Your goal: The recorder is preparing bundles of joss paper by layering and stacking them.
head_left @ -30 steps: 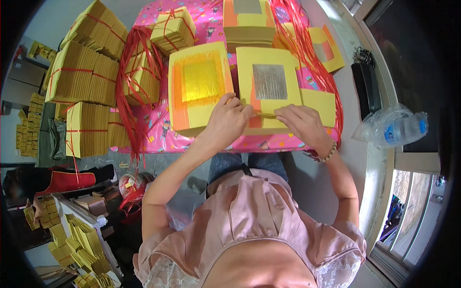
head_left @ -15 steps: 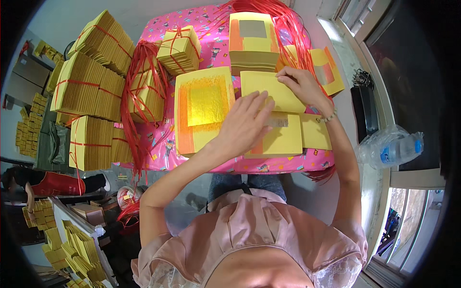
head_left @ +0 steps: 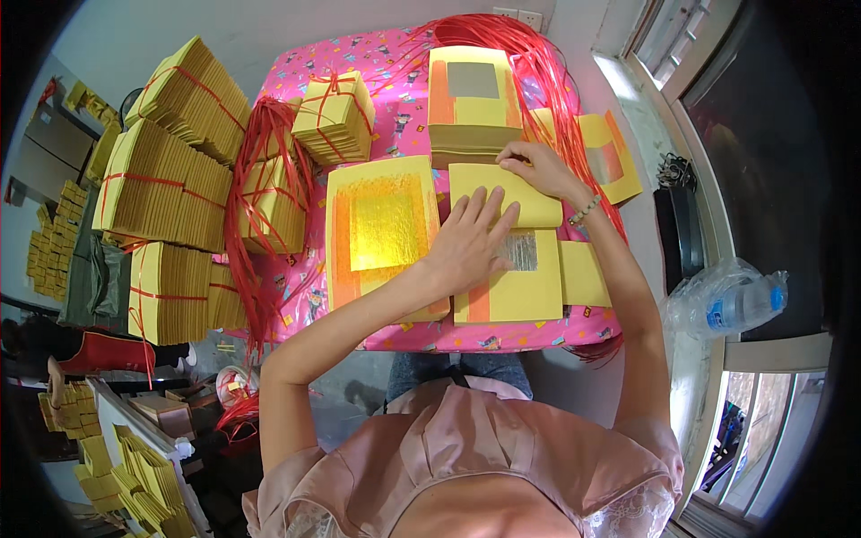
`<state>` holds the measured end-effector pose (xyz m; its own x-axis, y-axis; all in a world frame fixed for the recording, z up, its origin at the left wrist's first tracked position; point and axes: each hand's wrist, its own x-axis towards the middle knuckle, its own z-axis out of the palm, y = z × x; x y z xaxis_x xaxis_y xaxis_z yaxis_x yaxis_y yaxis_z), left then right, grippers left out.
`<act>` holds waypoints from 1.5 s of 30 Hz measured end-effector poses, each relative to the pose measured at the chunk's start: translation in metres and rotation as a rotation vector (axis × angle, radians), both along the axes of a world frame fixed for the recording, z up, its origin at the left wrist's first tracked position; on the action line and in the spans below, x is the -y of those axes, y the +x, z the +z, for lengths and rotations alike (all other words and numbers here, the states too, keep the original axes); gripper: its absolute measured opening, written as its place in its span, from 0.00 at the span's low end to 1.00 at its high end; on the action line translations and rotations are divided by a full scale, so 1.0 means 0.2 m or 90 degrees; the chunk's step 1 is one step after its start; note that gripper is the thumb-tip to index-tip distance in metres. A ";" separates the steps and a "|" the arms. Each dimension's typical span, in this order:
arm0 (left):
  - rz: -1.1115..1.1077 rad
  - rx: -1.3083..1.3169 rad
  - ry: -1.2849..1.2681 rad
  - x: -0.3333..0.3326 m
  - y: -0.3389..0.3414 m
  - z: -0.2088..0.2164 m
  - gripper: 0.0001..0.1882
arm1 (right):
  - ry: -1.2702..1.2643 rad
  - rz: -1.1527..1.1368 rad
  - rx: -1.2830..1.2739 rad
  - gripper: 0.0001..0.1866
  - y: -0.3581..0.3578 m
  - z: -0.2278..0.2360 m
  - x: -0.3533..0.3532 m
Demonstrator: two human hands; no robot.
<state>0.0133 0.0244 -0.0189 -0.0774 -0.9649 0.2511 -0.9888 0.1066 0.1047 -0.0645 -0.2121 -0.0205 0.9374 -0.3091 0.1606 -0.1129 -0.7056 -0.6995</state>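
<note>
My left hand (head_left: 473,235) lies flat with its fingers spread over a yellow paper sheet (head_left: 535,208). At the sheet's far edge my right hand (head_left: 543,170) has its fingers bent and pinched together on the paper, the fingertips partly hidden. Under the near edge of this sheet lies another yellow paper (head_left: 520,300) with an orange strip and a silver foil patch (head_left: 520,252), part of it covered. Beside my left hand sits a larger yellow stack (head_left: 343,184) whose top sheet bears orange colouring and a shiny gold foil square (head_left: 384,229).
A thick stack of yellow paper (head_left: 473,112) stands at the back. Tied bundles (head_left: 161,179) rise on the left beside red strands (head_left: 260,179); more red strands (head_left: 565,99) hang at the back right. A plastic bottle (head_left: 749,309) lies by the window. Another person (head_left: 108,350) is at far left.
The whole view has shifted, so the table sits lower in the picture. My right hand has slid slightly left along the sheet's far edge. More of the silver foil patch shows.
</note>
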 end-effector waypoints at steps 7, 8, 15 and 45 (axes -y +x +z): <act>-0.004 -0.015 -0.009 0.01 0.01 -0.03 0.47 | 0.011 -0.010 -0.029 0.11 0.03 -0.03 -0.01; -0.010 -0.017 -0.012 0.01 0.01 -0.03 0.47 | 0.007 -0.008 -0.022 0.10 0.03 -0.03 0.00; -0.017 -0.033 -0.001 0.01 0.01 -0.03 0.46 | -0.013 -0.005 -0.014 0.10 0.03 -0.04 -0.01; -0.025 -0.006 0.090 0.01 -0.01 -0.03 0.51 | -0.327 -0.021 -0.156 0.36 -0.60 -0.01 -0.57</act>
<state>0.0119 0.0230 -0.0256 -0.1147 -0.9868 0.1141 -0.9830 0.1293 0.1303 -0.1844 -0.0985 -0.0230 0.9575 -0.2778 0.0776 -0.2557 -0.9419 -0.2176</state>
